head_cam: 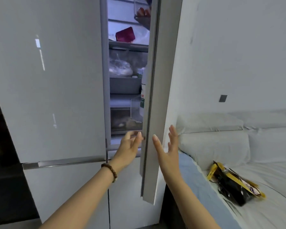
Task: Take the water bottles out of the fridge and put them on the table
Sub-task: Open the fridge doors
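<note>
While the fridge door [153, 113] stands only part open, the opening step is judged in hand: left hand [130, 146] at its inner edge, right hand [168, 149] outside, fingers spread, nothing held. A labelled bottle [143, 100], possibly water, is glimpsed in the door rack. Wider swing is required next.

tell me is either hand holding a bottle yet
No, the left hand and right hand are both open and empty beside the fridge door.
</note>
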`<state>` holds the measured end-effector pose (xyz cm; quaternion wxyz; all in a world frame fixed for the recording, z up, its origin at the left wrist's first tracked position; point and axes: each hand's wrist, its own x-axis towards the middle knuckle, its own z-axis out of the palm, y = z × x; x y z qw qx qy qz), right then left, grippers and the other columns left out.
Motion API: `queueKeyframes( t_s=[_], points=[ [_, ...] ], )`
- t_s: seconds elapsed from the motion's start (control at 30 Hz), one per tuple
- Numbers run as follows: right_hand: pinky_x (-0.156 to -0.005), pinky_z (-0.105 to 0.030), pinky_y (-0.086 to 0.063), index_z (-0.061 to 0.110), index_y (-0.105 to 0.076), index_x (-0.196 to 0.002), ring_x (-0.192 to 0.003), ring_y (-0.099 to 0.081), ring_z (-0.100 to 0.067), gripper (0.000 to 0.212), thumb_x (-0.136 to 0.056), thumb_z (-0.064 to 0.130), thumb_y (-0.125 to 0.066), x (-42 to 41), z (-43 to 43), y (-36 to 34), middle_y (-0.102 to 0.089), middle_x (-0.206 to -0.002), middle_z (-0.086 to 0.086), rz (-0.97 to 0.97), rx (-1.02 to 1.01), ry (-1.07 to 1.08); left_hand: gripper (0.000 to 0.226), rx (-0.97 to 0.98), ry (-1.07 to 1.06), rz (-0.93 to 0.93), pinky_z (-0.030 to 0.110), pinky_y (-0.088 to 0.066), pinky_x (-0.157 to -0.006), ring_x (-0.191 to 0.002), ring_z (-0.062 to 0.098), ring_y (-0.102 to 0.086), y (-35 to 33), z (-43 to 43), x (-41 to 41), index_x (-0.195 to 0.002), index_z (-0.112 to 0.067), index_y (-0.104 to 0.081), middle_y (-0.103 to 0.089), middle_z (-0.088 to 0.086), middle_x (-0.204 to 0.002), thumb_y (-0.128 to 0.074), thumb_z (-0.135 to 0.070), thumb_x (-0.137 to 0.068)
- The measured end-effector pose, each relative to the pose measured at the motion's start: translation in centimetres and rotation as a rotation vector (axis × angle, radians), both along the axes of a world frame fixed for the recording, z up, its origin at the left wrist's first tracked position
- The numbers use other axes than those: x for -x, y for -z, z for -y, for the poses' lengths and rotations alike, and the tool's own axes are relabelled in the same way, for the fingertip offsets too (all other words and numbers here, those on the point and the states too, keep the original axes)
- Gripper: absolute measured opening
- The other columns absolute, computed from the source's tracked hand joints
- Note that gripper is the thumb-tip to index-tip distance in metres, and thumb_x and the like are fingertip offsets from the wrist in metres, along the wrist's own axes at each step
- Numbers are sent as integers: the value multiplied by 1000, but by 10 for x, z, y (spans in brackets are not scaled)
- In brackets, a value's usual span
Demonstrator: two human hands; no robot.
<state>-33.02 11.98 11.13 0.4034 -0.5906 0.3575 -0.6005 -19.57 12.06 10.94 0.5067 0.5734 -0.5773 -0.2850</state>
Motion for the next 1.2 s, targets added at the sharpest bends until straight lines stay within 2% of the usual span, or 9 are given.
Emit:
queueKeyframes(
  t_s=[0.1, 0.23, 0.37, 0.5, 0.57, 0.7, 0.8, 1.03, 1.2],
  points=[
    [-113, -22, -24, 34, -23, -143, -137, -27, 3, 79, -77, 45, -66, 35, 0, -23, -29, -149, 18, 15, 46, 35, 40, 264, -63, 82, 3, -33, -77, -108, 7, -50, -27, -2, 26, -91, -30, -58, -50, -5, -117, -29, -58, -89],
    [-111, -24, -30, 31, -24, -143, -133, -35, -2, 81, -77, 41, -71, 86, 11, -48, -35, -145, 12, -10, 83, 136, 43, 601, -220, 164, 19, -43, -89, -106, 12, -51, -64, 15, 59, -111, -17, -53, -48, -4, -116, -37, -51, -89],
    [-109, -34, -37, 29, -25, -141, -128, -42, -10, 90, -68, 46, -74, 138, 33, -59, -41, -140, 5, -42, 84, 214, 61, 445, -152, 280, 29, -20, -112, -138, 8, -19, -82, 44, 102, -143, -30, -24, -22, -6, -153, -41, -51, -89],
    [-109, -26, -28, 29, -20, -143, -129, -33, -4, 95, -68, 42, -76, 188, 57, -59, -32, -141, 13, -66, 67, 217, 69, 375, -80, 311, 41, -9, -117, -143, 9, 1, -85, 73, 152, -142, -42, 2, 0, -14, -156, -34, -56, -85],
    [-109, -23, -22, 26, -17, -145, -132, -26, -3, 96, -70, 40, -76, 212, 70, -59, -28, -141, 13, -65, 44, 203, 64, 336, -57, 300, 46, -8, -118, -142, 8, 4, -79, 85, 174, -139, -47, 4, 1, -15, -156, -33, -55, -87],
    [-117, -39, -22, 21, -16, -147, -143, -23, -17, 103, -67, 51, -73, 257, 97, -60, -25, -154, 1, -69, -14, 173, 65, 343, -85, 258, 45, -4, -116, -137, 0, 10, -68, 103, 216, -142, -46, -2, 3, -18, -155, -35, -55, -87],
    [-114, -31, -19, 22, -13, -148, -144, -16, -14, 100, -72, 44, -73, 279, 109, -63, -18, -157, 1, -49, -51, 152, 65, 347, -101, 270, 38, -1, -112, -133, -5, 13, -69, 110, 241, -139, -49, 3, 8, -25, -149, -38, -53, -88],
    [-116, -35, -19, 27, -12, -148, -146, -11, -13, 102, -69, 50, -71, 302, 117, -66, -12, -159, 2, -59, -68, 147, 69, 303, -183, 341, 45, -5, -116, -144, 11, 7, -73, 117, 268, -142, -44, 3, 4, -12, -157, -37, -55, -88],
    [-118, -34, -17, 30, -14, -146, -142, -15, -5, 90, -76, 54, -66, 293, 94, -76, -15, -153, 9, -4, 222, 322, 65, 311, -125, 297, 48, -11, -117, -144, 11, 1, -66, 106, 253, -145, -41, -3, -3, -14, -157, -37, -54, -90]
  ],
)
